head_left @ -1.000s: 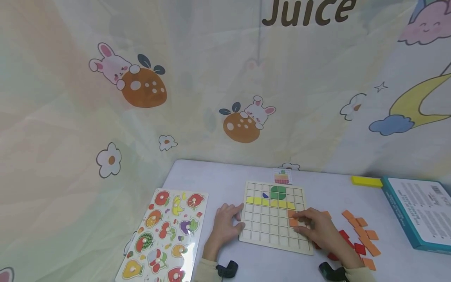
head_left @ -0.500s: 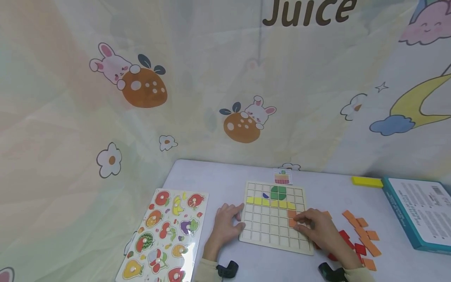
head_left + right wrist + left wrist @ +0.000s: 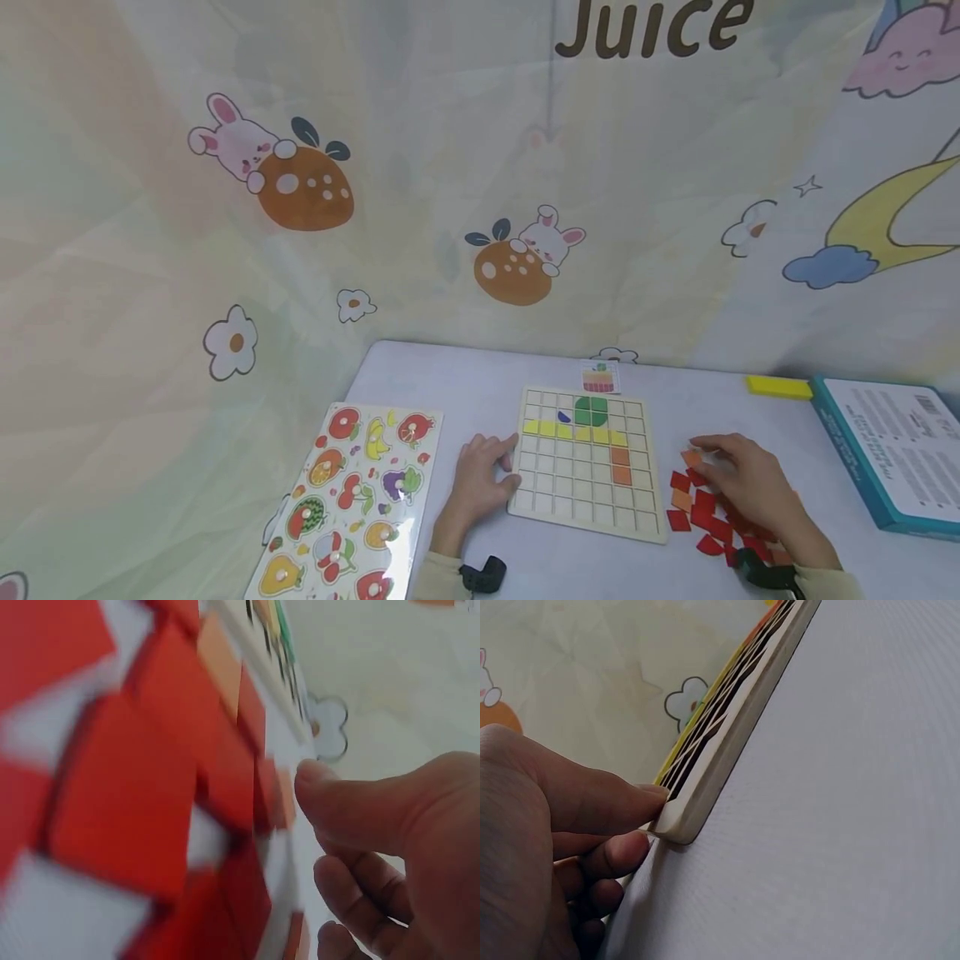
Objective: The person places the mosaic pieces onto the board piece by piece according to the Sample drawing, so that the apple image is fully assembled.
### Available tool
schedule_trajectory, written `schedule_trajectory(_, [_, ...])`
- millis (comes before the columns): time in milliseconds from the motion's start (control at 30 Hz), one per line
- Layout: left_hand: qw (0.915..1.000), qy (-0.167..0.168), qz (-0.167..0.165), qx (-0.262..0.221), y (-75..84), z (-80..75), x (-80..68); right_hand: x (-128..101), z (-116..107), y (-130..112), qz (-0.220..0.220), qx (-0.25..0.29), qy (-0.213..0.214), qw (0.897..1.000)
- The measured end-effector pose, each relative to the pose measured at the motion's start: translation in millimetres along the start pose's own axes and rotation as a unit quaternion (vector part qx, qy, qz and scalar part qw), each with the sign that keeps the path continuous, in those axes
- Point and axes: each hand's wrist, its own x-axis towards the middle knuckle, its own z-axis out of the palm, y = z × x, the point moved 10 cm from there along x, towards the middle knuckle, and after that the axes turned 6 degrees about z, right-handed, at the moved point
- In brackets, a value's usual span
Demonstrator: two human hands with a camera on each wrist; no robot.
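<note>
Right hand: the right hand (image 3: 738, 482) hovers over the loose tiles (image 3: 701, 512) to the right of the grid board (image 3: 585, 462); its fingers are relaxed and part-bent, thumb and forefinger close on an orange tile (image 3: 691, 457) at the far left edge of the pile. Whether they already pinch it cannot be told; the right wrist view is blurred and shows only the thumb (image 3: 352, 806) above red pieces.
Left hand: the left hand (image 3: 480, 479) rests at the board's left edge, and the left wrist view shows its fingertips (image 3: 641, 806) pressed against the board's corner (image 3: 679, 825), holding it steady.
Key relation: the orange tile lies just under the right fingertips, on the table (image 3: 442, 375) beside the board's right edge; the right hand is far nearer to it than the left.
Tile shape: square, so no long axis to speak of.
Board: a yellow row (image 3: 573, 431) runs across below a green piece (image 3: 591, 410); two orange tiles (image 3: 620, 465) stand one above the other below the row's right end.
Change: a second ago the right hand lay on the board, its fingers at those two orange tiles; it has since lifted off and moved right to the pile. The left hand has stayed put.
</note>
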Motion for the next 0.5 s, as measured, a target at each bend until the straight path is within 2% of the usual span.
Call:
schedule_trajectory(167, [1.0000,0.001,0.002,-0.003,0.4,-2.7,1.4,6,1,9,-0.002,-0.002,-0.015,1.000])
schedule_trajectory(500, [1.0000,0.001,0.000,-0.001,-0.2,-0.3,0.6,16,4,9,0.017,-0.006,-0.064,0.998])
